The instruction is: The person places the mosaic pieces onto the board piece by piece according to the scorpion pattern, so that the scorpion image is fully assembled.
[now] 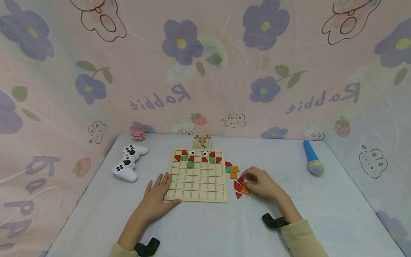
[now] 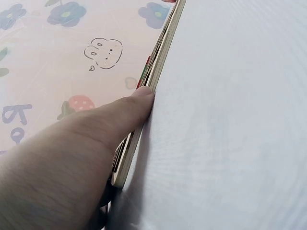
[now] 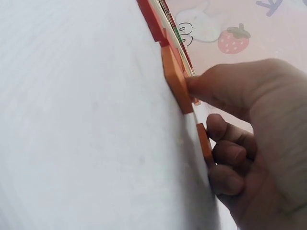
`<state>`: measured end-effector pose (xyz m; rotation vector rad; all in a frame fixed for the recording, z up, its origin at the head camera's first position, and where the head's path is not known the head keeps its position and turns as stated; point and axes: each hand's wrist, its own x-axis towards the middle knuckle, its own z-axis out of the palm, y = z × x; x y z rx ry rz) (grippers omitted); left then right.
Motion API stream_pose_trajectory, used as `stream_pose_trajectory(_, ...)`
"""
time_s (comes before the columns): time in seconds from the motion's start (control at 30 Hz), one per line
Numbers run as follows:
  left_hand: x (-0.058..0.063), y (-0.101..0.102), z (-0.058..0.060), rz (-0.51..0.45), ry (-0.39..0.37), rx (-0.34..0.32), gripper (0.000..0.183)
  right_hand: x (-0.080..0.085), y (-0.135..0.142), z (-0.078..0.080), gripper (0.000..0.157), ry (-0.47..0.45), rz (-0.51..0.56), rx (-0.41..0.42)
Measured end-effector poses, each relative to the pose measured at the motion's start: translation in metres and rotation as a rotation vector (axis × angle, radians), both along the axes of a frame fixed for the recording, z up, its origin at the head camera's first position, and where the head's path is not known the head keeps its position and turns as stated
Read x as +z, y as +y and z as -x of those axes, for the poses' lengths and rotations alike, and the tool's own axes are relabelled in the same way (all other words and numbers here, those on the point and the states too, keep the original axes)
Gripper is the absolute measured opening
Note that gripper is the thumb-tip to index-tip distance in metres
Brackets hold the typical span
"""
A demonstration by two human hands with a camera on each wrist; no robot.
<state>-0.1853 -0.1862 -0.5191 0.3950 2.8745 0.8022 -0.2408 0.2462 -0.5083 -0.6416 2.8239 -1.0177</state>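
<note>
Red piece is sitting at the right hand's curled fingers, which appear to be pinching it. Probably it's handling light and stiff, thin edges being the best hold. Fingers are partly covering it, so can't tell its direction or long axis. 1 orange tile is lying just nearside of them. Board, roughly square, no clear long axis, is lying left of these fingers; left hand is resting on its left edge, fingers straight. Microphone is lying well right.
</note>
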Motion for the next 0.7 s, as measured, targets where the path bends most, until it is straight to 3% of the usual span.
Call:
stream_pose_trajectory(0.2, -0.0007, 0.0000, 0.0009, 0.004, 0.002, -0.001, 0.107, -0.0002, -0.0010, 0.0000, 0.032, 0.003, -0.035, -0.005)
stream_pose_trajectory(0.47, 0.0004, 0.0010, -0.0002, 0.003, 0.003, 0.001, 0.106, 0.0003, -0.0017, 0.0002, 0.015, 0.024, -0.042, -0.029)
stream_pose_trajectory(0.7, 0.0019, 0.0004, -0.0012, -0.006, 0.022, 0.002, 0.105, 0.0017, -0.0046, -0.0031, 0.027, 0.034, -0.068, 0.007)
